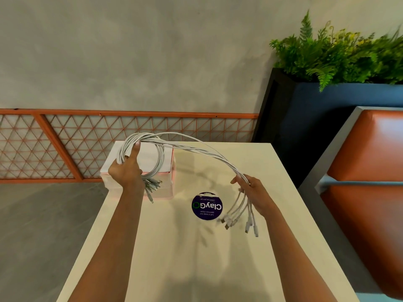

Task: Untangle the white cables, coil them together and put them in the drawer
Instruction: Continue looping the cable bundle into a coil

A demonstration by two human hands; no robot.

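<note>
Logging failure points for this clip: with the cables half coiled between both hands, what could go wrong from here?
The loop held in the left hand is unsecured; it may spring open as turns are added.
The white cables fan apart between the hands, so they could re-tangle.
The plug ends hanging below the right hand might snag on one another.

Thin white round cables (pixel 121 152): uniform white. Flat cream table top (pixel 174 258): plain. Round dark purple sticker (pixel 206 206): white lettering, green ring. Orange metal lattice panel (pixel 65 144): triangle grid. Grey concrete wall (pixel 130 51): mottled. Rust-orange padded leather seat (pixel 370 149): glossy. Dark blue box planter (pixel 327 110): green ferns (pixel 338 55).
</note>
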